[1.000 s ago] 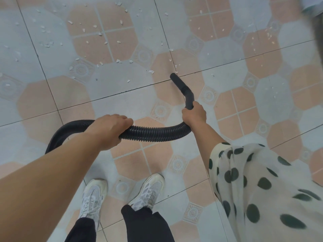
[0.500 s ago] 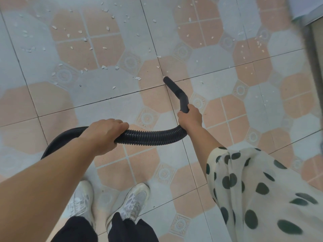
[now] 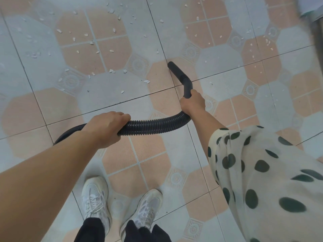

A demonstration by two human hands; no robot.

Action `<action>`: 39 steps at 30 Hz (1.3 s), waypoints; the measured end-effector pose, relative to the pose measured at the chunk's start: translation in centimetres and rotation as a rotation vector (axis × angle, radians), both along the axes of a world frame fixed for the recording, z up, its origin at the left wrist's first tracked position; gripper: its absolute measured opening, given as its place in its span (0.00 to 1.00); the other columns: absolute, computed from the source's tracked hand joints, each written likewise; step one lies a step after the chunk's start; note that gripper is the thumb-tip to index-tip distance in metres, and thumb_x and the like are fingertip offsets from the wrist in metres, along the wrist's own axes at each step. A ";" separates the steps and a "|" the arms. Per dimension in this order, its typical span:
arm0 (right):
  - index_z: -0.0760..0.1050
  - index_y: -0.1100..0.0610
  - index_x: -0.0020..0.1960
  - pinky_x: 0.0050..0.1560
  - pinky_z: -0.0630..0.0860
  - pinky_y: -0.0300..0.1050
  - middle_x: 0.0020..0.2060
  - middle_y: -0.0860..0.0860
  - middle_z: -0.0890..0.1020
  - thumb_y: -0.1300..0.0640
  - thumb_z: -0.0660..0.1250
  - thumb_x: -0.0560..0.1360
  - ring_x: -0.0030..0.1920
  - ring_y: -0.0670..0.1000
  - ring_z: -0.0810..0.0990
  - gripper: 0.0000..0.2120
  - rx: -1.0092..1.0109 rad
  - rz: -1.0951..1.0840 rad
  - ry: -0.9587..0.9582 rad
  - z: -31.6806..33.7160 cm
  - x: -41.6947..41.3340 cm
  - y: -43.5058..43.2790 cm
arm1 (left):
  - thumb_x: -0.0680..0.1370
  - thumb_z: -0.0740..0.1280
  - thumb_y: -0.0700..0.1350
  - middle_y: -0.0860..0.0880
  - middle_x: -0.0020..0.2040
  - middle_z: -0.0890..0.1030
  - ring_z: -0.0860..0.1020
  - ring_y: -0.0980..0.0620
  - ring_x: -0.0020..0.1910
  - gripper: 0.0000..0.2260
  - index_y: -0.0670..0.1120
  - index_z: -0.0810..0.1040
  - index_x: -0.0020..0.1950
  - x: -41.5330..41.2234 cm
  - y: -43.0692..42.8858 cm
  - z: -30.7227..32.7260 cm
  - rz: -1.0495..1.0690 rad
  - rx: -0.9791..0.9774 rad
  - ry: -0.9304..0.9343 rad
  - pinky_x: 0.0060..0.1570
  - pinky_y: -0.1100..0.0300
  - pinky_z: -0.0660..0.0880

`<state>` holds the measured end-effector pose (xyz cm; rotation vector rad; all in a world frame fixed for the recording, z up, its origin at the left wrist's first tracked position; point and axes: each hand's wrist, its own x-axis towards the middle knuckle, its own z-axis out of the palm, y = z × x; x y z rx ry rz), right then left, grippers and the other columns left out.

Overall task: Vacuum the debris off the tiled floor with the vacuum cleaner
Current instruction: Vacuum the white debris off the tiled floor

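A black ribbed vacuum hose (image 3: pixel 153 125) runs across the middle of the view and ends in a bent black nozzle (image 3: pixel 180 76) whose tip points down at the tiled floor (image 3: pixel 227 81). My left hand (image 3: pixel 106 127) grips the ribbed hose from above. My right hand (image 3: pixel 192 103) grips the smooth handle end just below the nozzle's bend. White debris (image 3: pixel 90 42) lies scattered over the tiles to the upper left of the nozzle tip; a few bits (image 3: pixel 146 81) lie close to its left. More specks (image 3: pixel 267 42) lie at the upper right.
My two white sneakers (image 3: pixel 97 199) stand on the tiles at the bottom. A white sleeve with dark dots (image 3: pixel 262 172) fills the lower right. A blurred dark edge of furniture or wall (image 3: pixel 316 32) runs along the upper right.
The nozzle tip has moved slightly forward over the tile joint and the view has shifted; both hands keep their grip on the hose. My feet have shifted on the tiles.
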<state>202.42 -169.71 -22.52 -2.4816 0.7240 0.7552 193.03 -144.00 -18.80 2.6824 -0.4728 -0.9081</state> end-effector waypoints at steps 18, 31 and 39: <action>0.67 0.57 0.68 0.44 0.69 0.45 0.58 0.55 0.76 0.58 0.60 0.79 0.48 0.55 0.73 0.18 0.005 0.059 -0.014 -0.2 2.1 4.6 | 0.72 0.63 0.38 0.51 0.41 0.71 0.70 0.50 0.39 0.09 0.49 0.65 0.45 0.6 4.4 -0.9 0.022 -0.041 -0.028 0.27 0.61 0.59; 0.70 0.59 0.59 0.41 0.67 0.44 0.52 0.55 0.77 0.58 0.61 0.78 0.47 0.56 0.75 0.11 0.031 0.093 0.015 1.1 -4.8 2.6 | 0.73 0.64 0.41 0.55 0.41 0.70 0.69 0.52 0.41 0.11 0.53 0.63 0.45 -2.7 3.9 -0.5 -0.031 -0.069 0.036 0.30 0.60 0.61; 0.69 0.57 0.56 0.36 0.71 0.44 0.47 0.54 0.77 0.57 0.61 0.78 0.43 0.55 0.75 0.08 0.057 0.232 0.079 2.2 -8.7 4.3 | 0.73 0.65 0.43 0.57 0.42 0.71 0.73 0.54 0.45 0.10 0.55 0.64 0.45 -6.1 5.3 1.0 -0.071 -0.042 0.099 0.41 0.60 0.70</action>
